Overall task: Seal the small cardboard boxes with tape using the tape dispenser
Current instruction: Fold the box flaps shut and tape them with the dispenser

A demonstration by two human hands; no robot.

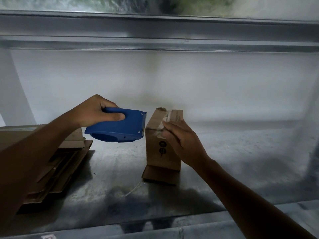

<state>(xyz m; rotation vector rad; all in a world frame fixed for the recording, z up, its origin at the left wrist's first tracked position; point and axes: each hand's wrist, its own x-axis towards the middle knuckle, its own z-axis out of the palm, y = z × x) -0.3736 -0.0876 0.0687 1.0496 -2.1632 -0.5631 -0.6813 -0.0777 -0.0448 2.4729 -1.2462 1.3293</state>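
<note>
My left hand grips the handle of the blue tape dispenser, fingers curled under and thumb along the side. The roll inside the housing is hidden, and only a dark hollow shows underneath. The dispenser's toothed blade faces the small cardboard box and sits just beside its upper left edge, though I cannot tell whether metal meets card.

My right hand lies open on the box's top near corner, its fingers laid over a crinkled strip of clear tape. The fingertips are blurred and cover where that strip ends. Both forearms run out of the bottom of the frame.

The box stands on end near the middle of the metal table, with one bottom flap splayed flat toward me. Its top is folded shut, so whatever it holds is out of sight. Dark round printed marks on its front face are too small to read.

To the left, well apart from the box, is a stack of flattened cardboard, partly behind my left arm and cut off by the frame's edge. A thin loose strand lies on the table in front of the box. Bare tabletop stretches to the right, and the table's near edge crosses the bottom of the view. A pale wall and a grey window frame rise behind.
</note>
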